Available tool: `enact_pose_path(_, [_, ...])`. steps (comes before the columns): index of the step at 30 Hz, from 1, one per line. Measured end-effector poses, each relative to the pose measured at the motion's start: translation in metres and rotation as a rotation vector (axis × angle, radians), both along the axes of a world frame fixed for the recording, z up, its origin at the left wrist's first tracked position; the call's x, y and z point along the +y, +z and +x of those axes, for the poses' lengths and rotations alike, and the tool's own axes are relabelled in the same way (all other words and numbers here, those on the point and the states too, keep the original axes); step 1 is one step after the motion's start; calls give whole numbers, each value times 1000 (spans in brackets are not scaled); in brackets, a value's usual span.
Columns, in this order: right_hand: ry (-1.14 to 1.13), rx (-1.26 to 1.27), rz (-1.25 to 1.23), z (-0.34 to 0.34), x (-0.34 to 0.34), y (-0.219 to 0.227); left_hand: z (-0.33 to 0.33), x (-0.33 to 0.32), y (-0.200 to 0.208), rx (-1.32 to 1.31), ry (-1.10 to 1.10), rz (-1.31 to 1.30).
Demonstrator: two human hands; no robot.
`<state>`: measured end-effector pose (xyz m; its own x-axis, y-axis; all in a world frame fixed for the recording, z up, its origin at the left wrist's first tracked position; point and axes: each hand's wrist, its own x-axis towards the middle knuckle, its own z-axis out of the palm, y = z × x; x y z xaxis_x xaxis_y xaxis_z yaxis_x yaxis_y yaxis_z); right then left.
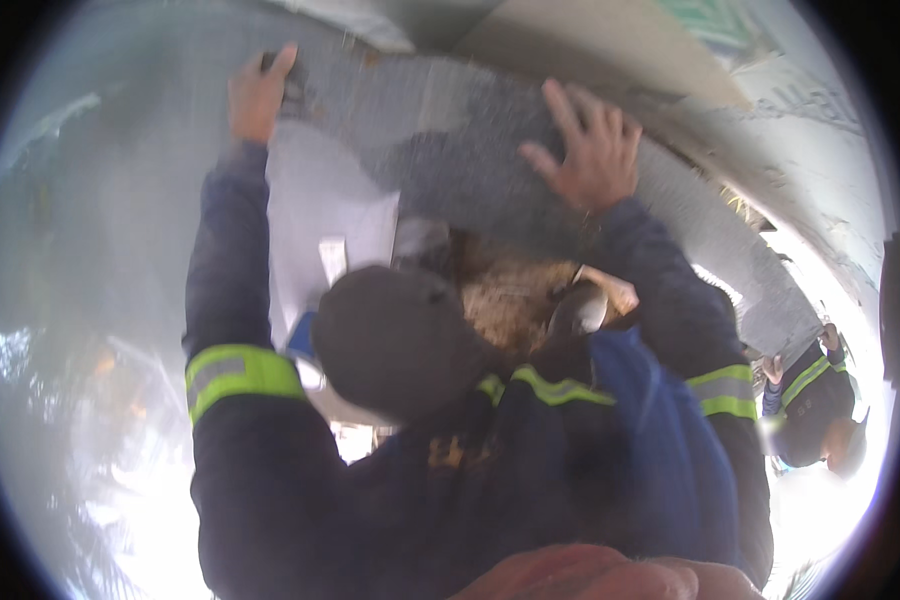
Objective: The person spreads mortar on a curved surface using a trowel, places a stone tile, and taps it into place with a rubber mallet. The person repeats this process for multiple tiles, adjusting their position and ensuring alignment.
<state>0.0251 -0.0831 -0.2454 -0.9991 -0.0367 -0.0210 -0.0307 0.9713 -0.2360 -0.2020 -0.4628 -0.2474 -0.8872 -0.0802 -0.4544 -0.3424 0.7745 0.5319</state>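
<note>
Right hand: The person's right hand fans out above a grey sheet, thumb spread wide and fingers apart, gripping nothing; whether the palm touches cannot be told.
Left hand: At the far left, the left hand appears with its thumb up and its other fingers largely hidden, beside a small dark item; whether it grips that item cannot be told.
Grey sheet: Broad and flat, the grey sheet spans the upper view behind both hands and runs down toward the right, a darker patch lying between the hands.
Sleeves: Navy sleeves with yellow-green and silver bands stretch up from the lower edge.
White panel: Just below the left hand, a white panel sits beside the left sleeve, a narrow white strip near its lower part.
Between the arms: A dark grey cap shows left of centre; to its right, a pale-tipped shoe stands near brown ground.
Blue cloth: A stretch of blue cloth lies inside the right sleeve.
Far right: A co-worker in a similar banded jacket has both hands raised near the sheet's lower end.
</note>
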Motion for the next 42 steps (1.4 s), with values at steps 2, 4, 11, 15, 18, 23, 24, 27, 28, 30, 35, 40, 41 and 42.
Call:
enact_pose_path(2, [9,-10,2,3,-1,-4,4,4,9,117,-106,-81])
enact_pose_path(4, [21,20,-8,4,-2,-6,6,6,15,-52,109,180])
enact_pose_path(11, [83,23,28,4,2,-5,27,30,8,382,172,-143])
enact_pose_path(15, [105,22,36,5,6,-10,51,50,-2,766,-47,-168])
enact_pose_path(18, [96,25,31,6,9,-14,52,48,-3,775,-335,-285])
enact_pose_path(23, [121,76,54,8,12,-14,43,35,-16,687,-532,-256])
enact_pose_path(24, [126,86,50,9,13,-14,44,34,-22,735,-541,-280])
enact_pose_path(27, [128,77,54,12,14,-13,48,34,-35,780,-554,-322])
enact_pose_path(28, [134,76,59,13,14,-13,50,34,-38,727,-554,-308])
enact_pose_path(30, [119,66,36,14,14,-14,52,35,-38,686,-540,-285])
enact_pose_path(35, [121,53,41,15,11,-10,68,59,-25,762,-447,-402])
enact_pose_path(40, [136,-1,31,13,6,-1,86,99,-28,675,-349,-456])
enact_pose_path(41, [135,2,34,12,5,0,86,101,-31,696,-334,-419])
enact_pose_path(42, [142,4,34,12,4,1,86,100,-34,631,-331,-413])
